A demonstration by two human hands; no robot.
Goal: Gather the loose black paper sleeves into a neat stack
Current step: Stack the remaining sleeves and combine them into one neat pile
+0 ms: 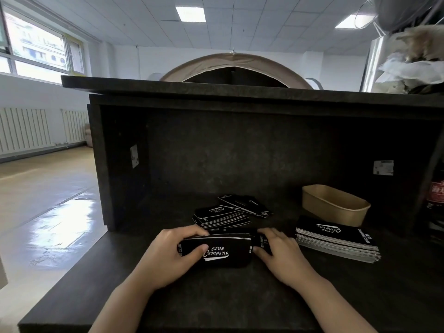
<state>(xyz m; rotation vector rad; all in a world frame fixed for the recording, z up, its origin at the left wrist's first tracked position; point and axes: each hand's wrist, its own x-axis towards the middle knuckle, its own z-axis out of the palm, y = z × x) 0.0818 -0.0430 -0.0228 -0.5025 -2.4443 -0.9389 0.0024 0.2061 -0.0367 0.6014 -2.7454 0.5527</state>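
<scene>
Hands squaring sleeves, loose piles behind (kraft tray right)

The held sleeves read "CLUB Camping" in white script on the top face. The same words appear upside down on the right stack and the rear pile. The white labels' print is too small to read.

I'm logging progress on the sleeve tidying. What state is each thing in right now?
Held bundle of sleeves: gripped at both ends, edges nearly squared.
Left hand: closed on bundle.
Right hand: closed on bundle.
Big stack: neat, flat.
Two small piles: fanned, loose.
Paper tray: upright, looks empty.
</scene>
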